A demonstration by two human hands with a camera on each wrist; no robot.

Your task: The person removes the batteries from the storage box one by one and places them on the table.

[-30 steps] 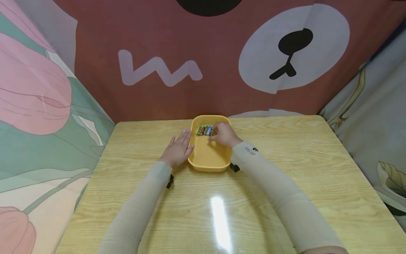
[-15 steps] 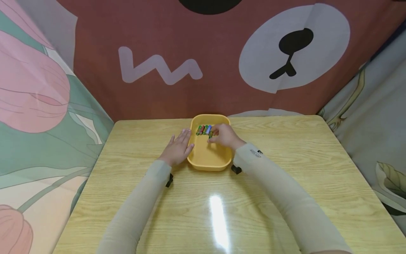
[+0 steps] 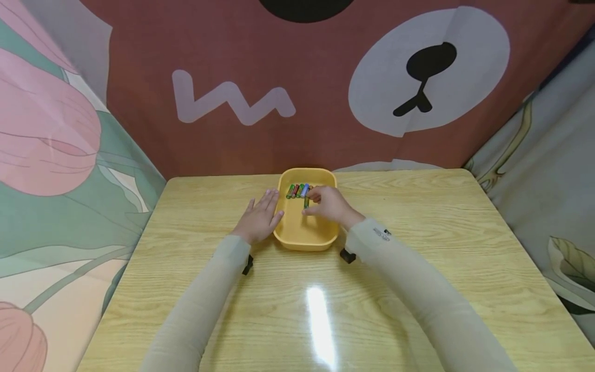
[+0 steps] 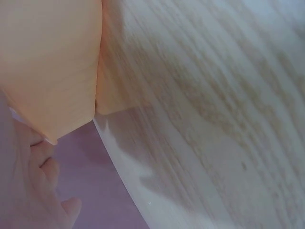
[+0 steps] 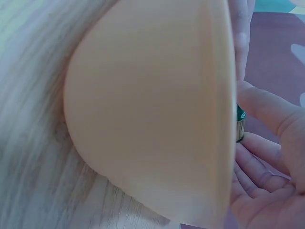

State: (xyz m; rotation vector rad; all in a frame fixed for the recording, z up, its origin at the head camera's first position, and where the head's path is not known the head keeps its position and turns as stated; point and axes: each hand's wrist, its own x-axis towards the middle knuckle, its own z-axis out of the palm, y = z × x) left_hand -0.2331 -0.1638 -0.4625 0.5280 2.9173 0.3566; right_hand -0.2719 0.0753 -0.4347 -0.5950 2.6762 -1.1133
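Note:
A yellow plastic tray (image 3: 304, 243) sits at the far side of the table. Inside it, towards the back, several batteries lie side by side in a row, among them a blue battery (image 3: 304, 190) and a red battery (image 3: 295, 191). My right hand (image 3: 331, 204) pinches a green and gold battery (image 3: 306, 203) between thumb and fingers, just in front of that row. In the right wrist view the tray wall hides part of the held battery (image 5: 240, 123). With fingers straight, my left hand (image 3: 257, 219) rests against the tray's left side.
The wooden table (image 3: 195, 289) extends around the tray. Behind its back edge hangs a brown printed cloth (image 3: 232, 144). Black wrist cameras hang under both sleeves, such as the right camera (image 3: 347, 256) close to the tray's front right corner.
My right hand has drawn the green and gold battery out of the row's right end, towards me, and now holds it more lengthwise. The left hand stays put.

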